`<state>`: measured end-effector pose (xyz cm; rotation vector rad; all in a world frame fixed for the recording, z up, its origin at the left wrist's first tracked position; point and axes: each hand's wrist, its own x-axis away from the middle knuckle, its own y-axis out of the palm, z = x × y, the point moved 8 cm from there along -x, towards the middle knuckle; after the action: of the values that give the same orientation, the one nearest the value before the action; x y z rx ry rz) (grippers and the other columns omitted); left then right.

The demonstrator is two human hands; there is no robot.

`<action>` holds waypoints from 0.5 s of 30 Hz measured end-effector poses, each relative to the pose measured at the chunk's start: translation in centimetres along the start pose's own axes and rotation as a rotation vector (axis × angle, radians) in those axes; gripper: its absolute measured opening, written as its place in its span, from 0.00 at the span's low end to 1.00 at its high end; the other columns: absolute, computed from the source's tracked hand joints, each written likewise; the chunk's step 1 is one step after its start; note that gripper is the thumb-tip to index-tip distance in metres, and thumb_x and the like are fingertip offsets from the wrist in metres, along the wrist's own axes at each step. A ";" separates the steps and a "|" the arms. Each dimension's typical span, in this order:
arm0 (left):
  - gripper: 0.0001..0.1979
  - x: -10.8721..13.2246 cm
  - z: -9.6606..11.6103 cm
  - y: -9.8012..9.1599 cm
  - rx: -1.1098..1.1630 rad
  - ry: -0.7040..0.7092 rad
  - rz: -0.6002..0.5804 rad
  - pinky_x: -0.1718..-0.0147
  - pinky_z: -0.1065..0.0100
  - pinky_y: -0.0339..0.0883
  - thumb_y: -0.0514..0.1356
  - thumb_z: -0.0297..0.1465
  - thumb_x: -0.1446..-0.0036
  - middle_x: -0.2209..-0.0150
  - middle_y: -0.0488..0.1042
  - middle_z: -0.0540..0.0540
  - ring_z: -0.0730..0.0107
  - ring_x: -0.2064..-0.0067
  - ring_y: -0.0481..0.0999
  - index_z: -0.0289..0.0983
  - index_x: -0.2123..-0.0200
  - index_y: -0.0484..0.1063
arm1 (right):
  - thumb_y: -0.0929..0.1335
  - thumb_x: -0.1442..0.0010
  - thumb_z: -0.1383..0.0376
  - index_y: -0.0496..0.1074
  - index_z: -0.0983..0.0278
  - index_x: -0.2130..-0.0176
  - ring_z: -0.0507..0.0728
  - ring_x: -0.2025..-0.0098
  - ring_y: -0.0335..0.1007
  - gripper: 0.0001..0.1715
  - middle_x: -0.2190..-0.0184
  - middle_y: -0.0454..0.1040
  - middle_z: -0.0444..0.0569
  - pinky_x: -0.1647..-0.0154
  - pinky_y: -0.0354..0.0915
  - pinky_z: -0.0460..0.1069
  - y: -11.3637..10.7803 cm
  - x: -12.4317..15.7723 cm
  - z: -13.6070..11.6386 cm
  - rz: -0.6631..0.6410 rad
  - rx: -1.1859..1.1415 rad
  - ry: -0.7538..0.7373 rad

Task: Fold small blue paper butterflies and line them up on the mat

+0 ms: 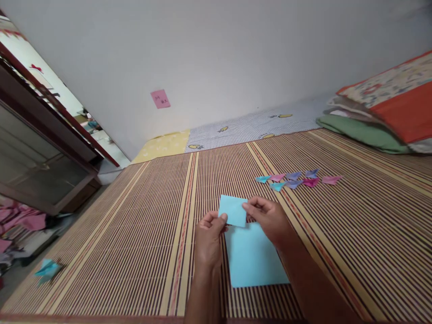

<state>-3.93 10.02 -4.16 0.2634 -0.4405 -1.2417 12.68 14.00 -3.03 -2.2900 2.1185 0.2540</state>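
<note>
A small light-blue square of paper [232,210] is held up between both hands. My left hand [209,231] is closed on its lower left corner, thumb on the near face. At its right edge, my right hand [268,216] pinches it between thumb and fingers. Just below lies a larger light-blue sheet [254,261], flat on the striped mat, its right edge partly behind my right forearm. Whether the small piece is folded, I cannot tell.
Beyond my right hand, several small folded paper shapes [293,183] in blue, pink and purple lie in two rows on the bamboo mat [141,234]. A crumpled teal paper piece [48,270] rests at the left edge. Folded bedding [398,112] is stacked at the right, by the wall.
</note>
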 end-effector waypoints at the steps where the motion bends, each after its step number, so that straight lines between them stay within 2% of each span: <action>1: 0.17 0.1 -0.3 0.4 -0.058 -0.026 -0.062 0.75 0.76 0.63 0.78 0.35 0.64 0.79 0.75 0.51 0.78 0.78 0.69 0.33 0.77 0.75 | 0.73 0.43 0.53 0.72 0.64 0.73 0.51 0.76 0.60 0.17 0.80 0.66 0.40 0.74 0.57 0.47 -0.7 -0.1 -0.1 0.028 0.008 -0.011; 4: 0.14 0.6 -1.4 1.7 -0.129 -0.110 -0.243 0.73 0.74 0.65 0.77 0.34 0.61 0.76 0.78 0.48 0.76 0.76 0.71 0.32 0.74 0.79 | 0.73 0.43 0.54 0.73 0.64 0.72 0.51 0.76 0.57 0.16 0.79 0.65 0.41 0.76 0.55 0.46 -2.0 -0.4 -0.5 -0.006 0.075 -0.028; 7: 0.17 1.2 -2.1 2.6 -0.101 -0.165 -0.319 0.69 0.69 0.70 0.75 0.34 0.57 0.70 0.82 0.43 0.69 0.72 0.77 0.32 0.64 0.83 | 0.72 0.42 0.55 0.73 0.64 0.73 0.51 0.75 0.59 0.16 0.78 0.66 0.42 0.74 0.56 0.47 -2.0 -0.2 -1.0 -0.072 0.143 -0.052; 9: 0.18 1.2 -2.0 2.6 -0.083 -0.147 -0.284 0.67 0.66 0.71 0.75 0.34 0.57 0.69 0.83 0.41 0.66 0.71 0.79 0.32 0.62 0.83 | 0.71 0.41 0.55 0.73 0.64 0.72 0.52 0.74 0.60 0.16 0.77 0.66 0.42 0.73 0.57 0.47 -1.7 0.0 -1.3 -0.099 0.182 -0.067; 13: 0.18 0.8 -1.3 1.7 -0.039 -0.037 -0.114 0.66 0.64 0.73 0.75 0.34 0.58 0.69 0.83 0.41 0.63 0.70 0.81 0.32 0.63 0.83 | 0.71 0.40 0.56 0.73 0.64 0.70 0.52 0.73 0.62 0.14 0.75 0.68 0.42 0.73 0.58 0.47 -0.6 0.2 -1.4 -0.165 0.194 -0.076; 15: 0.17 0.8 -1.2 1.5 -0.036 -0.010 -0.077 0.66 0.64 0.74 0.75 0.34 0.58 0.69 0.84 0.41 0.62 0.70 0.81 0.32 0.64 0.83 | 0.70 0.39 0.58 0.73 0.64 0.69 0.53 0.72 0.64 0.12 0.75 0.69 0.43 0.72 0.59 0.47 -0.4 0.2 -1.4 -0.180 0.185 -0.076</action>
<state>-1.90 9.66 -4.48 0.2450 -0.4196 -1.3257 13.24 13.64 -1.68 -2.3042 1.8033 0.1331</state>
